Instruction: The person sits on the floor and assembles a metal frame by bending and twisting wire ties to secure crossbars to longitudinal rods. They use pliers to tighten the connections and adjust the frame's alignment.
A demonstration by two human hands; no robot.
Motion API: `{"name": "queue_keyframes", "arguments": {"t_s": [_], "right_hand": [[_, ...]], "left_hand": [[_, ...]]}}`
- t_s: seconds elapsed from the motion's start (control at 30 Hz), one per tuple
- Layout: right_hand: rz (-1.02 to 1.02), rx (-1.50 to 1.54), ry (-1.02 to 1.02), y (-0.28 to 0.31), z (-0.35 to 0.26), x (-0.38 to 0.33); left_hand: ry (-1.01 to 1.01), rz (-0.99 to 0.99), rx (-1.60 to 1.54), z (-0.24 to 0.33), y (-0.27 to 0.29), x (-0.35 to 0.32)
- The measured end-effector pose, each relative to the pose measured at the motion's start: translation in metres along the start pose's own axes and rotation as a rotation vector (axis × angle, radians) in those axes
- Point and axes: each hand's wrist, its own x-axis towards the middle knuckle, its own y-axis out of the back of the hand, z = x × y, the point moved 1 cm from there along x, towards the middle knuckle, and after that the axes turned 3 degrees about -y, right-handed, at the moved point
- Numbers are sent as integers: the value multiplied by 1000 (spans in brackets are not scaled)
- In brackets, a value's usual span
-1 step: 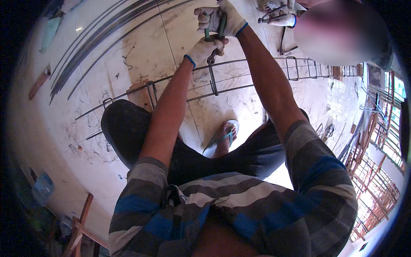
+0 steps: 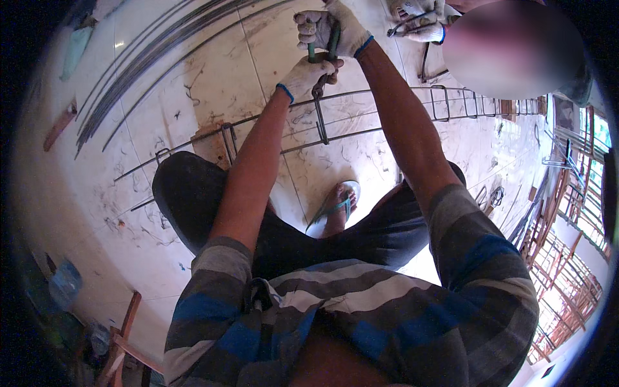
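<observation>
Both my hands wear white knitted gloves with blue cuffs. My right hand (image 2: 350,29) is closed around the green handles of a pair of pincers (image 2: 333,40), held jaws-down. Just below it my left hand (image 2: 304,77) has its fingers curled around the lower part of the pincers. The dark jaws come out under the left hand, at the top of a bent steel stirrup (image 2: 320,119). This stirrup hangs on a long rebar cage (image 2: 351,95) that crosses the floor. Whether the jaws grip a tie wire is too small to tell.
A bundle of steel rods (image 2: 129,71) lies at the far left. Wire scraps litter the tiled floor (image 2: 155,213). At the far right, a co-worker's gloved hand (image 2: 425,31) holds a dark tool near the cage. A wooden frame (image 2: 122,345) stands at lower left.
</observation>
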Motion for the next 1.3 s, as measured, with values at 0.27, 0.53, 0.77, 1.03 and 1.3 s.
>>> {"name": "queue_keyframes", "arguments": {"t_s": [0.27, 0.53, 0.77, 1.03, 1.3], "right_hand": [[1838, -496, 887, -29, 21, -3], [1892, -1340, 729, -70, 42, 18], [887, -598, 391, -51, 17, -11], [1697, -752, 776, -75, 42, 19], [1759, -883, 784, -133, 85, 31]], "left_hand": [[-623, 766, 925, -29, -61, 14], [-116, 177, 130, -11, 16, 29], [-68, -26, 281, 14, 10, 6], [-509, 136, 629, -6, 19, 13], [-123, 172, 390, 9, -6, -22]]}}
